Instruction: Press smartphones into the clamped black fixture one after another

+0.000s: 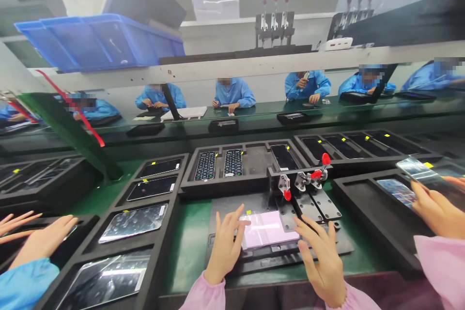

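Two open hands bracket a pink-filmed smartphone (269, 229) lying flat in a black fixture (236, 203). Your left hand (225, 247) has its fingers spread, touching the phone's left edge; your right hand (321, 261) is spread too, fingertips at its right edge. Neither hand grips it. Red-handled toggle clamps (308, 178) sit at 1 o'clock from the phone, a foam tray (170, 223) at 9 o'clock. At 3 o'clock, a co-worker's hand (438, 210) holds another phone (417, 169).
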`<state>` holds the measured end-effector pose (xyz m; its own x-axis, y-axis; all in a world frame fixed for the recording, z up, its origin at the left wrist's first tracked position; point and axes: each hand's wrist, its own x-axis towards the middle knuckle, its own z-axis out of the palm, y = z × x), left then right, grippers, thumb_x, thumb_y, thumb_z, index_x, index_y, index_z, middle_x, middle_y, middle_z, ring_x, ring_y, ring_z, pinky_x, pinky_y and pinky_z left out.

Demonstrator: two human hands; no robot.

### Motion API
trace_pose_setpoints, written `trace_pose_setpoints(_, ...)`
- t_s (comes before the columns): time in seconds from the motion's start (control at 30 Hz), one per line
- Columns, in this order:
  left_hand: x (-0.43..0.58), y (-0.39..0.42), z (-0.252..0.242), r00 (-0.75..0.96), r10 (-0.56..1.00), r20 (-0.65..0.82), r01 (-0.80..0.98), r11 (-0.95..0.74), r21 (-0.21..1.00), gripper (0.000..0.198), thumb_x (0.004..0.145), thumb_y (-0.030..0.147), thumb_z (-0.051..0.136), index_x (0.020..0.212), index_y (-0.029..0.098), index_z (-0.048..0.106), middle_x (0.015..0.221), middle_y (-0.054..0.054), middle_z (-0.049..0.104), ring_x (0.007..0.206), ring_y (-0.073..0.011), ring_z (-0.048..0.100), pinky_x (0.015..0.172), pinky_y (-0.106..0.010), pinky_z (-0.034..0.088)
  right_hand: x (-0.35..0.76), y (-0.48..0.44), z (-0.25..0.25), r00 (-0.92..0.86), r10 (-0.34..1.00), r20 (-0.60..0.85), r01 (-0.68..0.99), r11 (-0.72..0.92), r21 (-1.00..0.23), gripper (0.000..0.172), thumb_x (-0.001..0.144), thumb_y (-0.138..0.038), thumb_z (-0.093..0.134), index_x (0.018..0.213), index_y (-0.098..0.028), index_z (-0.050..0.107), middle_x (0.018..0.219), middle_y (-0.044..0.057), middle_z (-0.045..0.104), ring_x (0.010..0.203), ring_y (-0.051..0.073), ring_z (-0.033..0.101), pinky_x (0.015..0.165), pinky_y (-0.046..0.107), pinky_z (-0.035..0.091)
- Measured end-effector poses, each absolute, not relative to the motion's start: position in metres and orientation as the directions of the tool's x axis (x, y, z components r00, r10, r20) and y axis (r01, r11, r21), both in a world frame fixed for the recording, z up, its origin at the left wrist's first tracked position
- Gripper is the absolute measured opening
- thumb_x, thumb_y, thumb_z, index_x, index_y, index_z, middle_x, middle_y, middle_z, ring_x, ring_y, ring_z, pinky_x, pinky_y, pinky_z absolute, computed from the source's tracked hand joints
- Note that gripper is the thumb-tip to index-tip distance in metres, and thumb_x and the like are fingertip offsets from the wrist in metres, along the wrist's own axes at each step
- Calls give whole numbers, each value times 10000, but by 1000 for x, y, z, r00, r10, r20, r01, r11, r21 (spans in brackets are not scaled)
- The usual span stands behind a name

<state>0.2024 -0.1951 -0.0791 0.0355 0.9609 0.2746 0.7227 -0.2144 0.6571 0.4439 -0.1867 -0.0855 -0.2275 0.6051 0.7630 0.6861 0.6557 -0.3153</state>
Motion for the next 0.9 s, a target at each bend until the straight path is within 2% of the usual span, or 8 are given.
trace_pose_setpoints(0.17, 202, -193, -81, 19, 961, 274, 716, -205, 667, 432, 941, 221, 290, 1364, 295, 246, 1014, -7, 654, 1100, -148, 544, 1101, -548, -18, 437, -189, -95, -245, 583, 775, 742, 627, -237, 230, 775, -257, 581, 1003, -228, 588, 1065, 17, 634, 1040, 220, 543, 1060, 570, 160)
trace_pose_setpoints(0.3, 201, -192, -82, -4, 957, 291, 718, -200, 666, 432, 936, 228, 290, 1365, 274, 266, 1014, -29, 647, 1096, -169, 550, 1094, -566, 2, 431, -191, -98, -243, 598, 764, 786, 583, -207, 220, 740, -300, 627, 949, -234, 611, 1082, 22, 621, 1042, 229, 541, 1058, 568, 169)
trace_pose_setpoints(0.43, 200, -192, -83, -33, 951, 306, 731, -186, 656, 422, 929, 224, 309, 1349, 269, 305, 1050, -31, 644, 1118, -179, 528, 1089, -575, 17, 431, -193, -101, -252, 611, 750, 788, 580, -207, 207, 744, -296, 625, 943, -240, 617, 1090, 24, 616, 1058, 232, 536, 1057, 572, 175)
trace_pose_setpoints(0.57, 199, -196, -84, -36, 952, 303, 695, -194, 693, 389, 923, 236, 334, 1311, 231, 341, 858, -4, 680, 1066, -174, 546, 1092, -566, 9, 433, -195, -107, -246, 630, 737, 791, 570, -223, 203, 754, -299, 615, 949, -244, 619, 1102, 23, 610, 1074, 235, 529, 1057, 582, 168)
trace_pose_setpoints(0.67, 199, -199, -84, 5, 963, 269, 673, -202, 712, 361, 916, 235, 349, 1275, 251, 384, 773, 24, 673, 1017, -163, 560, 1093, -560, -14, 435, -195, -111, -238, 634, 736, 788, 569, -234, 194, 757, -296, 610, 943, -240, 616, 1107, 26, 606, 1079, 234, 527, 1057, 583, 171)
trace_pose_setpoints(0.9, 197, -196, -83, -55, 950, 306, 652, -198, 732, 391, 900, 226, 370, 1291, 236, 377, 816, 6, 693, 1032, -166, 558, 1098, -552, 22, 438, -196, -112, -213, 616, 759, 775, 579, -253, 178, 767, -288, 602, 936, -234, 613, 1080, 22, 618, 1058, 220, 542, 1063, 573, 181)
